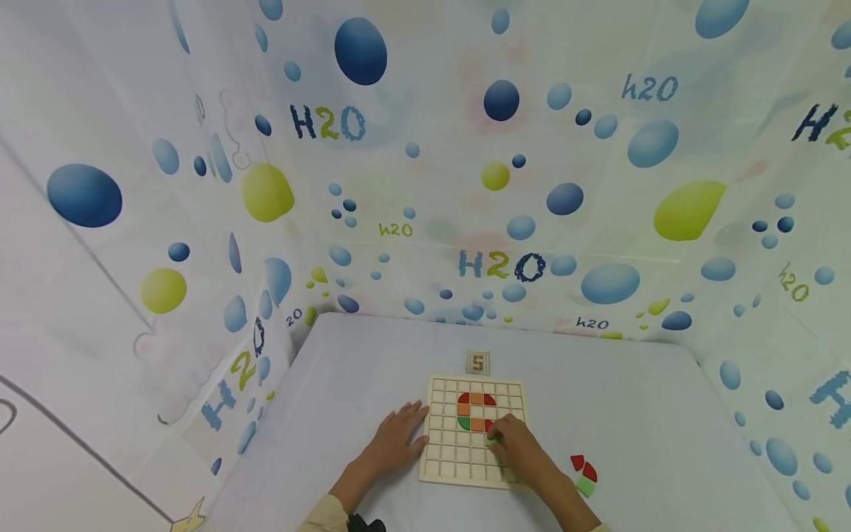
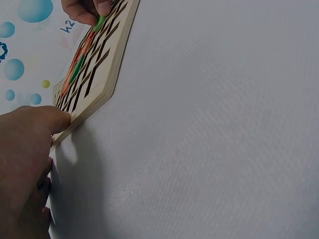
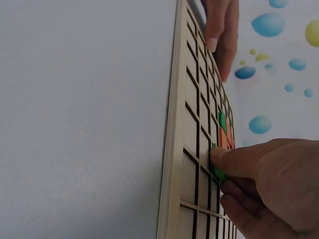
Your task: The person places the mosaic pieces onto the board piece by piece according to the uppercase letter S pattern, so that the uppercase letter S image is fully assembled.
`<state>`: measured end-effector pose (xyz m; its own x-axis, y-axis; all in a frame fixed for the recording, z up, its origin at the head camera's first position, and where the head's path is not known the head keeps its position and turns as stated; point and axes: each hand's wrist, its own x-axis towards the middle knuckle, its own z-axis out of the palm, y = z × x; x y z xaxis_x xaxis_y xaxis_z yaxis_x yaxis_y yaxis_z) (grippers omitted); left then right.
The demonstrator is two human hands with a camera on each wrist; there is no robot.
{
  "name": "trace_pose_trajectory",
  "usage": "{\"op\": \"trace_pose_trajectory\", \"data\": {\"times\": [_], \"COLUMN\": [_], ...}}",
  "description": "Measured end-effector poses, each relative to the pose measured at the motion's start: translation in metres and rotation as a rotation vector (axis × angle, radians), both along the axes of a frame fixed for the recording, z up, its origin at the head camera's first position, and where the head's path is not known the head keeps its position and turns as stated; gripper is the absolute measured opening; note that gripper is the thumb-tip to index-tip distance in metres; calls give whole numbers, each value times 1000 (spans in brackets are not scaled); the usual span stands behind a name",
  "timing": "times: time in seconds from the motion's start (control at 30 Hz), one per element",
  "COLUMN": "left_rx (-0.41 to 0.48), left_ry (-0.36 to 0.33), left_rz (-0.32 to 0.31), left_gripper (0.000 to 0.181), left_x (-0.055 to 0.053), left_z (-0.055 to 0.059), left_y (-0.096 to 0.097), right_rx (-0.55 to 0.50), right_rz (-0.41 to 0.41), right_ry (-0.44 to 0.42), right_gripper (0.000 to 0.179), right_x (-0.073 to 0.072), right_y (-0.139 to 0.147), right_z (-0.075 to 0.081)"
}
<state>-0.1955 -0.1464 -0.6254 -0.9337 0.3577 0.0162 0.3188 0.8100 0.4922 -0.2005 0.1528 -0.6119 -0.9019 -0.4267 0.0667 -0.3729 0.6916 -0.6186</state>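
L hand [image 1: 397,434] lies spread, unclenched, touching grid board [image 1: 452,469] at its L edge, prob. steadying it. R hand [image 1: 515,449] pinches green piece [image 3: 219,174] btw thumb & fingers at the board, nr laid pieces [image 1: 463,408], likely for fine control. Pattern card [image 1: 478,362] sits behind, prob. for easy viewing; spare pieces [image 1: 586,485] R, handy.

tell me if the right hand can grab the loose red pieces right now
Probably not just yet: the right hand pinches a green piece, though nothing seems to block its way to the loose red pieces.
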Motion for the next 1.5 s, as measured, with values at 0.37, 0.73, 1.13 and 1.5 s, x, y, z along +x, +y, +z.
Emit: {"op": "trace_pose_trajectory", "data": {"times": [0.37, 0.73, 1.13, 1.5], "left_rx": [-1, 13, 3, -3], "left_ry": [15, 16, 15, 20], "left_rz": [1, -3, -7, -7], "left_gripper": [60, 61, 61, 61], "left_x": [0, 2, 0, -3], "left_z": [0, 4, 1, -3], "left_y": [2, 1, 1, 0], "right_rx": [11, 18, 27, -21], "right_rz": [16, -16, -47, -126], "right_ry": [40, 51, 27, -70], "right_gripper": [9, 7, 9, 3], "right_x": [4, 1, 6, 11], "right_y": [1, -1, -1, 18], "right_z": [4, -2, 0, 15]}}
